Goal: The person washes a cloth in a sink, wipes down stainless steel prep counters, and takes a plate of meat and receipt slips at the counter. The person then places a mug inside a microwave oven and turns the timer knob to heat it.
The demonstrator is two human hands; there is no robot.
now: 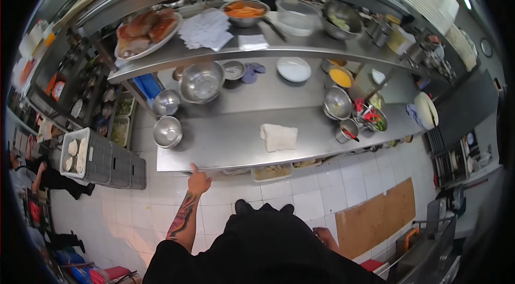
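My left hand [198,181] is at the front left edge of the steel counter [230,129], its index finger stretched out to the edge. It holds nothing. Whether the fingertip touches the metal is hard to see. My right hand [323,234] hangs low by my right side, away from the counter; its fingers are dark and partly hidden. Closest to my left hand on the counter is a small steel bowl [168,133], with another steel bowl [167,102] behind it. A folded white cloth [279,137] lies near the counter's front middle.
A large mixing bowl [201,83] and a white plate [294,69] sit below the upper shelf [257,58]. Steel containers [337,102] crowd the right end. Grey crates [119,161] stand left of the counter. A cardboard sheet [376,218] lies on the floor. People [48,176] are at far left.
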